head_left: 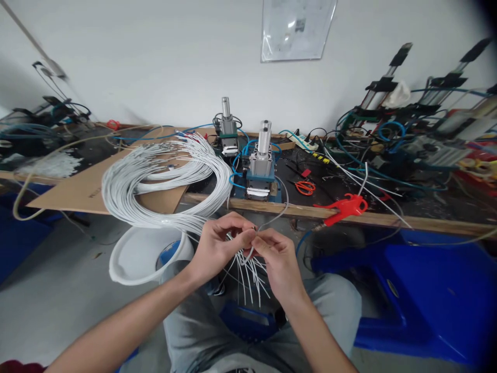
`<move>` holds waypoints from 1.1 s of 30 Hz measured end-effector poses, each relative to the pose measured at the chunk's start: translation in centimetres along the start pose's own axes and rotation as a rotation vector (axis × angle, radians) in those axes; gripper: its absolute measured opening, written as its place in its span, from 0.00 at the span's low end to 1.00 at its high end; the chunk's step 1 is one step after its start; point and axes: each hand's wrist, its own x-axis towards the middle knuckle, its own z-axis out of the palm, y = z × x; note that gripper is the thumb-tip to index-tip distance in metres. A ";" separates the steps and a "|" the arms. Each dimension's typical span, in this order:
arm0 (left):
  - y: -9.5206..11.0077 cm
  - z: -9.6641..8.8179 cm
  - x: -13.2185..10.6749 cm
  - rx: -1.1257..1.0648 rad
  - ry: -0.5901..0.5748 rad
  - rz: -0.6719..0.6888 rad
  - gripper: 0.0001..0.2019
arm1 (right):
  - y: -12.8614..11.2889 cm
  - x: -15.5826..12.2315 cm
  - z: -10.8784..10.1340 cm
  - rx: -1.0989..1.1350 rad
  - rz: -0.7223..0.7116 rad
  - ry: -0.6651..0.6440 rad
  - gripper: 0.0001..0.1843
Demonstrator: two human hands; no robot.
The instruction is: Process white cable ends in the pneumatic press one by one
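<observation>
My left hand and my right hand meet fingertip to fingertip in front of the bench edge, each closed in a pinch. A thin white cable curves out from between the fingers. A tiny dark end piece shows at the left fingertips; its kind is too small to tell. Below the hands hang several loose white cable ends. They appear to belong to the large coiled bundle of white cables lying on cardboard to the left. The exact grip is partly hidden by the fingers.
Two small pneumatic presses stand on the bench, with blue hoses. Right of them lie red-handled scissors and a red air gun. A white bucket is at lower left, a blue bin at lower right.
</observation>
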 end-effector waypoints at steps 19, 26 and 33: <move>-3.1 1.1 -4.3 -0.335 0.241 -0.122 0.15 | 3.6 -3.9 4.1 -0.161 -0.168 0.327 0.11; -4.2 -2.5 -6.5 0.018 0.240 0.011 0.12 | 6.2 -5.1 5.8 -0.216 -0.142 0.333 0.13; -3.6 -5.2 -7.6 0.245 0.194 0.190 0.08 | 7.3 -5.8 6.5 -0.387 -0.229 0.241 0.08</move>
